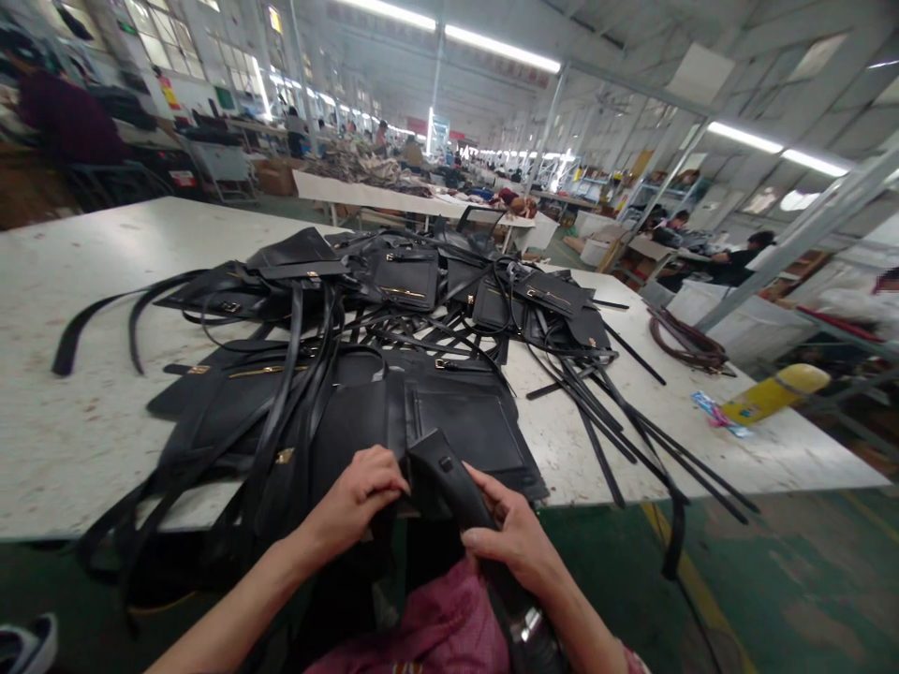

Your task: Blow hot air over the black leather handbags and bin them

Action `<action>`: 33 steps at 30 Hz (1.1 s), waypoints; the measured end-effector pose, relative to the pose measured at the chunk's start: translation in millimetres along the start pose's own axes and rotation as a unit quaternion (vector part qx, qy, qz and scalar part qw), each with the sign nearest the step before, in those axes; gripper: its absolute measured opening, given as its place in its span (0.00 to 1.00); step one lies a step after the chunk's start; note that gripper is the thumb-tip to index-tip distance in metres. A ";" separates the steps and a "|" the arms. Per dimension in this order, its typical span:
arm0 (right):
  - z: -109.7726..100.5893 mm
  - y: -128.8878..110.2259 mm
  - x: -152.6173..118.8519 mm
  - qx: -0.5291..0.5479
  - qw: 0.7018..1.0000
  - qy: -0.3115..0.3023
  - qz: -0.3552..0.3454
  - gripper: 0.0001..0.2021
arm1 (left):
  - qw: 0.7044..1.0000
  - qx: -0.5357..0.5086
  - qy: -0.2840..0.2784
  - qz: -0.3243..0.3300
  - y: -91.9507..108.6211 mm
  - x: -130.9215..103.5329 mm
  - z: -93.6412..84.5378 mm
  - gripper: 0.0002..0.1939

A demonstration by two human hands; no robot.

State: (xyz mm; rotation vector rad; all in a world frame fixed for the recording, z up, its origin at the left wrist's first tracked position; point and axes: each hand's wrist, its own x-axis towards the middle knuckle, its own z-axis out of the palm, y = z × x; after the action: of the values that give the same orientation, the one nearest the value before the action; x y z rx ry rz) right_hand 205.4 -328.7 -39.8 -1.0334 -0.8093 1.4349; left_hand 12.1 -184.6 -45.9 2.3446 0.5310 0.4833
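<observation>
My left hand [363, 494] is closed, with thumb and fingers pinched at the near edge of a black leather bag piece [358, 421]. Wrapped in my right hand [516, 538] is a black hand-held tool [449, 482] with a small square button and a silvery part lower down; its exact kind is unclear. The tool's upper end lies close to my left fingertips, over the front edge of the bag work. Just beyond it is a flat black bag panel [467, 426] with a stitched pocket. Long black straps [287, 393] trail beside my left forearm.
Black bags [404, 276] with gold zips and buckles are heaped across the white table [91, 281]. Loose straps [653, 440] hang over the front edge at right. A yellow bottle [776, 393] and coiled brown straps [685, 337] lie further right. Other people work in the background.
</observation>
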 end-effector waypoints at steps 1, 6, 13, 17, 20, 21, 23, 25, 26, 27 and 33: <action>-1.3 -2.7 -0.1 -0.001 1.000 0.007 -0.003 0.36 | 0.999 0.011 -0.026 0.015 6.7 -6.4 5.3 0.10; -16.5 -8.5 3.0 -0.053 0.996 0.060 0.027 0.39 | 0.992 0.083 -0.083 0.057 13.8 -24.4 29.2 0.08; -20.2 -7.0 45.9 -0.085 0.994 -0.005 0.062 0.35 | 0.938 0.270 0.202 -0.082 -34.7 15.8 21.9 0.26; -15.9 -9.1 78.7 -0.095 0.993 -0.023 0.072 0.33 | 0.919 0.304 0.207 -0.140 -62.2 28.4 24.9 0.34; -13.8 -13.4 101.1 -0.089 0.993 -0.039 0.069 0.31 | 0.922 0.279 0.214 -0.161 -68.8 27.8 26.2 0.36; -13.0 -15.3 108.5 -0.084 0.993 -0.049 0.068 0.30 | 0.923 0.267 0.219 -0.170 -68.9 27.5 25.9 0.36; -10.1 -19.5 122.8 -0.075 0.992 -0.075 0.070 0.29 | 0.924 0.245 0.227 -0.188 -68.2 27.7 24.7 0.36; -4.7 -23.8 136.2 -0.073 0.990 -0.094 0.075 0.27 | 0.924 0.223 0.236 -0.204 -67.6 28.8 24.1 0.37; -1.0 -26.0 142.3 -0.072 0.989 -0.101 0.077 0.27 | 0.923 0.212 0.242 -0.210 -67.7 29.4 24.2 0.39; 3.4 -28.2 147.7 -0.074 0.988 -0.106 0.079 0.27 | 0.922 0.204 0.248 -0.215 -67.9 30.1 24.4 0.40; 12.8 -44.5 153.6 -0.108 0.994 -0.011 0.019 0.36 | 0.921 0.210 0.255 -0.208 -69.1 31.9 22.6 0.42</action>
State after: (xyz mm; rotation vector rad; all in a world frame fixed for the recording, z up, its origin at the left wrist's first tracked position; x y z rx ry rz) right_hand 213.8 -170.1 -17.1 -1.2039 -0.9811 1.4155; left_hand 33.2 -133.3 -102.8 2.3813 1.4709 0.8454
